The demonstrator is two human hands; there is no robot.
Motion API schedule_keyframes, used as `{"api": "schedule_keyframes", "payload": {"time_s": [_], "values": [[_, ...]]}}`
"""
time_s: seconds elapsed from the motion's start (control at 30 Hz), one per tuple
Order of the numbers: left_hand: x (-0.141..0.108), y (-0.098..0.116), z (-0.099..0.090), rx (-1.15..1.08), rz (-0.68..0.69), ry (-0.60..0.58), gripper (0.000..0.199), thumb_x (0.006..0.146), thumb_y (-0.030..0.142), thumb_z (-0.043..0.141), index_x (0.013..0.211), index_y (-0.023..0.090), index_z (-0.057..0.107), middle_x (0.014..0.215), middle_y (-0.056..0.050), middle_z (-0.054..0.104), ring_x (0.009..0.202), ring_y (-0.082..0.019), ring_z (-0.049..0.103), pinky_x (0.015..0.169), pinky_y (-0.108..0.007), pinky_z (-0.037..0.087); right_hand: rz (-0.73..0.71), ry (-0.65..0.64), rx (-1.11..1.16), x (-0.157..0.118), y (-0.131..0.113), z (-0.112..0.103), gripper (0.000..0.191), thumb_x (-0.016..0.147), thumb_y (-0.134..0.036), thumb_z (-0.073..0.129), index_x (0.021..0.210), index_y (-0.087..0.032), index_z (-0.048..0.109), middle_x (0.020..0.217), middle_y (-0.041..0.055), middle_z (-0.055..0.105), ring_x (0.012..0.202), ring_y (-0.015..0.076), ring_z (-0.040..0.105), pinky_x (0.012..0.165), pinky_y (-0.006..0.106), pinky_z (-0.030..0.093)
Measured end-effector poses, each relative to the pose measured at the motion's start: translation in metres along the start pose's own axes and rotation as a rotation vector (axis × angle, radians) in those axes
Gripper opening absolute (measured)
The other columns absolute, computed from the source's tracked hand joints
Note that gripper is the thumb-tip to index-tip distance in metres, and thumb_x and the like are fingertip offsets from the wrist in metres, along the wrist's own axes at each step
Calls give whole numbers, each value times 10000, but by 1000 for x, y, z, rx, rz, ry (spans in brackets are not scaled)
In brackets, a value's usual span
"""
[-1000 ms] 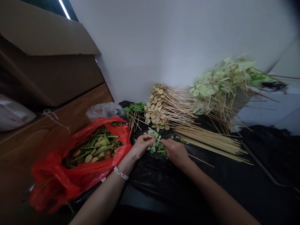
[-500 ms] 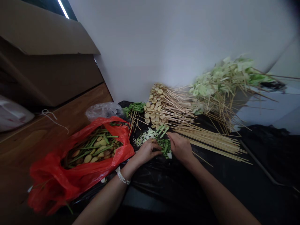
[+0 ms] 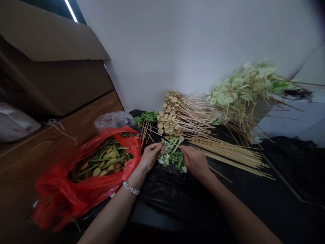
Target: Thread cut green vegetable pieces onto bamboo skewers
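Black plastic, chopped greens between hands

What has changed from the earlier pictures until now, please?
The left hand moved up and leftward, away from the chopped green stems, toward the red plastic bag. The stems now hide most of the white bits. The right hand barely moved; the bamboo skewers stayed as they were.
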State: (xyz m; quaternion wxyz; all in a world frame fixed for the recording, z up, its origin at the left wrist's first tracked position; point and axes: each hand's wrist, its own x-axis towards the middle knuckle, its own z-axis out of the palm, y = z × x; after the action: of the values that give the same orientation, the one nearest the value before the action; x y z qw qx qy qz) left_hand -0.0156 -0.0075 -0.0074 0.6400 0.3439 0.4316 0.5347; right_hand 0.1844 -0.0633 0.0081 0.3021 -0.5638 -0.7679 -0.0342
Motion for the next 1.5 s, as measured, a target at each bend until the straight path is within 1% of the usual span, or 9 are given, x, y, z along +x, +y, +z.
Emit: {"api": "schedule_keyframes", "payload": {"time_s": [0.07, 0.17, 0.3, 0.5, 0.93, 1.13, 1.27, 1.37, 1.5], "values": [[1, 3, 0, -138, -83, 24, 187, 640, 139, 800, 801, 99, 712, 772, -57, 719, 698, -103, 644, 654, -180, 510, -1, -62, -43, -1, -3, 0, 307, 944, -242, 374, 1094, -232, 643, 864, 28, 675, 753, 140, 615, 620, 223, 381], [1, 6, -1, -254, -143, 23, 115, 702, 62, 736, 808, 90, 701, 796, -62, 711, 715, -94, 651, 632, -149, 519, -1, -129, -93, -2, -6, 1, 309, 933, -234, 378, 1104, -252, 635, 835, 16, 660, 730, 141, 607, 585, 234, 348], [2, 8, -3, -331, -171, 21, 98, 759, 28, 667, 818, 103, 691, 787, -46, 700, 696, -83, 651, 611, -135, 526, -5, -168, -111, -3, -8, 2, 317, 929, -232, 371, 1119, -256, 623, 838, 14, 653, 725, 141, 599, 573, 242, 326], [2, 10, -3, -371, -178, 15, 102, 785, 21, 630, 803, 104, 687, 759, -46, 694, 678, -85, 652, 599, -137, 533, 1, -186, -113, -3, -9, 2, 322, 940, -245, 351, 1116, -259, 621, 830, 17, 648, 714, 142, 591, 566, 245, 303], [4, 9, -7, -336, -181, -28, 101, 743, 5, 661, 771, 98, 690, 715, -39, 682, 627, -78, 626, 564, -132, 513, 10, -264, -116, -1, -12, -5, 327, 942, -236, 333, 1109, -266, 612, 858, 14, 651, 762, 141, 603, 593, 242, 323], [4, 9, -9, -308, -183, -29, 125, 725, -19, 661, 773, 91, 695, 710, -35, 680, 630, -75, 618, 575, -133, 497, 44, -321, -141, 0, -17, -9, 310, 934, -222, 348, 1087, -269, 613, 879, 17, 659, 723, 132, 601, 575, 235, 318], [2, 9, -10, -297, -217, -75, 108, 727, 7, 675, 781, 97, 697, 716, -36, 675, 631, -76, 610, 599, -152, 498, 32, -301, -133, -2, -17, -6, 302, 922, -199, 364, 1081, -258, 614, 867, 19, 657, 723, 131, 600, 575, 235, 323], [-1, 6, -8, -253, -220, -116, 132, 680, 13, 726, 780, 94, 697, 718, -36, 675, 623, -77, 608, 597, -158, 493, 24, -289, -127, -4, -18, -3, 298, 917, -187, 371, 1070, -254, 618, 850, 17, 655, 726, 132, 602, 576, 237, 330], [-6, 0, 0, -175, -221, -94, 173, 600, 16, 789, 705, 103, 683, 680, -8, 660, 562, -54, 580, 548, -144, 468, 4, -288, -121, -5, -21, -1, 319, 922, -183, 364, 1120, -247, 606, 874, 24, 658, 742, 136, 603, 578, 235, 334]]}}
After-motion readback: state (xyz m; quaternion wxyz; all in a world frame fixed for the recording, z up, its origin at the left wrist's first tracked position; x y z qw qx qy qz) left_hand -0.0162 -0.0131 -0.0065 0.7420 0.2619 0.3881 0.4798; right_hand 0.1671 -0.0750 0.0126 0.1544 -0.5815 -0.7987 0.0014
